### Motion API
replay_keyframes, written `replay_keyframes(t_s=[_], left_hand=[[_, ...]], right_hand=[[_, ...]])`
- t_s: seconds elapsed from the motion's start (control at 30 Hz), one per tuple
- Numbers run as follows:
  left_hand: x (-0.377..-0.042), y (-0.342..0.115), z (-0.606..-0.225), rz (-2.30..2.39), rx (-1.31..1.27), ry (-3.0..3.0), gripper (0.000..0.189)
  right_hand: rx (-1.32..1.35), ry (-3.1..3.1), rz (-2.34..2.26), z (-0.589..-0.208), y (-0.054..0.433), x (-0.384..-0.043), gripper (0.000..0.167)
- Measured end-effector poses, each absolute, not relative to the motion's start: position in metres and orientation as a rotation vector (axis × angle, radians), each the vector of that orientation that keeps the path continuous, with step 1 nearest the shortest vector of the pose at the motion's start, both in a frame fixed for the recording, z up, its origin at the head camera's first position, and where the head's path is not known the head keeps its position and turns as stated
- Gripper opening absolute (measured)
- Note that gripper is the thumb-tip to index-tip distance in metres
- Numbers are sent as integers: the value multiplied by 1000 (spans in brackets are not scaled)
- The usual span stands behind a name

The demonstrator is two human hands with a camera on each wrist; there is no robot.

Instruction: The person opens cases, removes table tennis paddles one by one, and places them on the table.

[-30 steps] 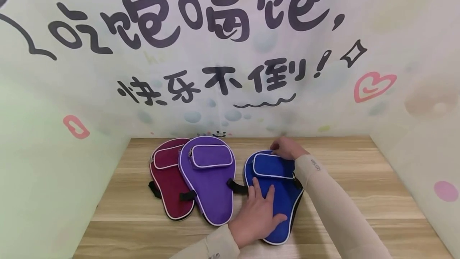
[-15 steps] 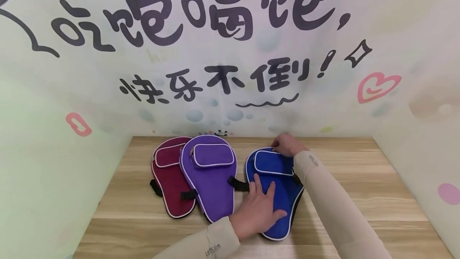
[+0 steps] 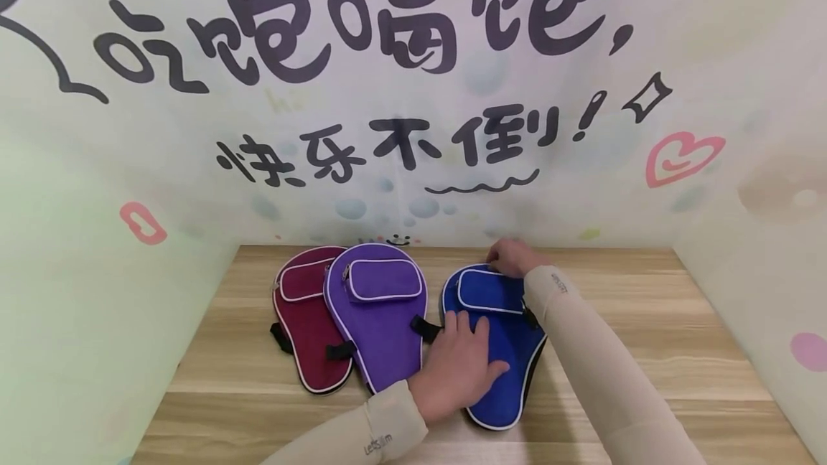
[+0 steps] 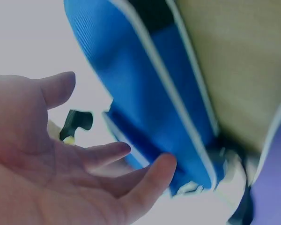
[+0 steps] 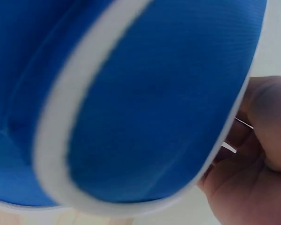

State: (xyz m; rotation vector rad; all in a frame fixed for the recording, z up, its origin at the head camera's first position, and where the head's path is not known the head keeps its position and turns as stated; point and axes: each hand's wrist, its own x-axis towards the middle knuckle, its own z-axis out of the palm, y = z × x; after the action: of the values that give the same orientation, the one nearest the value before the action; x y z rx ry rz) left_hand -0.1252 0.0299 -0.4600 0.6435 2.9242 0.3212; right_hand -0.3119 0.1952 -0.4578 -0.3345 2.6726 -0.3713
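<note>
A blue table tennis paddle case (image 3: 500, 386) with white piping lies on the wooden table, its pocket (image 3: 487, 291) facing up. My right hand (image 3: 515, 258) is at its far edge, fingers curled there; in the right wrist view, the fingers of the right hand (image 5: 253, 145) go behind the piped rim and their tips are hidden. My left hand (image 3: 455, 368) is over the case's left side with relaxed fingers. In the left wrist view, the left hand (image 4: 98, 168) has loosely bent fingers beside the blue case (image 4: 145, 93) and grips nothing.
A purple paddle case (image 3: 381, 336) lies left of the blue one, partly over a dark red paddle case (image 3: 310, 343). Black straps (image 3: 425, 329) stick out from the cases. A printed backdrop (image 3: 400, 207) stands behind the wooden table (image 3: 652, 336).
My left hand has drawn slightly left, and its fingers are closer together than before. The right hand stays at the blue case's far edge, with the right forearm shifted slightly left.
</note>
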Motion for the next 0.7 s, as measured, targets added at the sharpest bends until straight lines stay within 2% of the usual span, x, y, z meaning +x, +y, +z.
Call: replay_keyframes(t_s=[0.1,0.4,0.7], left_hand=[[-132,27,-455,237,716,3041,74],[-159,16,-470,203,869,2951,87],[-175,9,-482,143,984,2911,92]], right_hand=[[-368,2649,-324,-454,188,-317,32],[-439,2526,-234,-439,159,-323,51],[-469,2420,-168,-438,133,-324,55]])
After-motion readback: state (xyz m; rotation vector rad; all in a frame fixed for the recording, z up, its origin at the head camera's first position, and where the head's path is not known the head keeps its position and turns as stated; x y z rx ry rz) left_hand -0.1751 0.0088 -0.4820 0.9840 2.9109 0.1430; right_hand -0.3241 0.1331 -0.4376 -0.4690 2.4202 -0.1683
